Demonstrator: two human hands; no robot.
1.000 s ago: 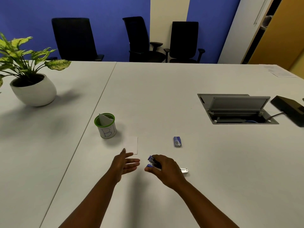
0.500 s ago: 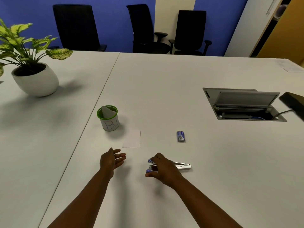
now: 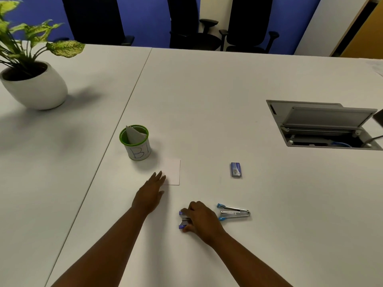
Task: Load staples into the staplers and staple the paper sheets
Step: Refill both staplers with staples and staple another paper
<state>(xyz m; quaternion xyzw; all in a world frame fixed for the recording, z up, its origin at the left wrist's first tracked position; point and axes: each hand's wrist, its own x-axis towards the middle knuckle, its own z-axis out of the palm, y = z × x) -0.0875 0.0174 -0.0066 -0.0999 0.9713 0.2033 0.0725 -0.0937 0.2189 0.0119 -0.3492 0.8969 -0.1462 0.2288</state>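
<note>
A small white paper sheet [image 3: 173,169] lies flat on the table. My left hand [image 3: 150,195] is stretched out flat, its fingertips on the sheet's near-left corner. My right hand [image 3: 202,221] grips a small blue stapler [image 3: 183,220] on the table; the hand hides most of it. Just right of that hand a second blue and silver stapler [image 3: 235,212] lies swung open in a V. A blue box of staples [image 3: 235,169] sits farther back on the right.
A green-rimmed white cup [image 3: 136,145] marked "B1" with folded paper inside stands left of the sheet. A potted plant [image 3: 34,85] is at far left, an open cable hatch [image 3: 323,126] at right. Black office chairs [image 3: 192,23] line the table's far edge.
My left hand has reached forward and now touches the sheet. My right hand has shifted slightly left, and the open stapler now lies apart from it.
</note>
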